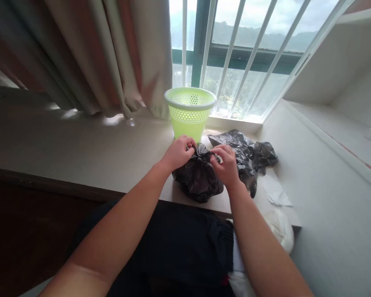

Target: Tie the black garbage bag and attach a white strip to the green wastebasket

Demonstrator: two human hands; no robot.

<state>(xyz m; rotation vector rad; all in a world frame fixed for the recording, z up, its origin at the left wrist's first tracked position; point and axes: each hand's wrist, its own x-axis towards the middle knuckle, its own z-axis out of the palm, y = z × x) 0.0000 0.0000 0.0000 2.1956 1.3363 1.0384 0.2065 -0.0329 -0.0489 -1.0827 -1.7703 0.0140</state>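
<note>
A filled black garbage bag [199, 181] sits near the front edge of the white ledge, its neck gathered and twisted at the top. My left hand [181, 152] pinches one end of the gathered plastic on the left side of the neck. On the other side, my right hand [225, 163] is closed on another end, drawn out to the right. Just behind the bag stands a light green perforated wastebasket [190, 119] with a pale rim. Right of my right hand lies a second black garbage bag [243, 150], flat and crumpled.
White paper [276, 189] lies on the ledge [80, 144] at the right, beside a white wall [321, 165]. Behind the wastebasket is a barred window [250, 62]; a striped curtain [95, 53] hangs at left. A whitish bundle [281, 229] is below the ledge's right end.
</note>
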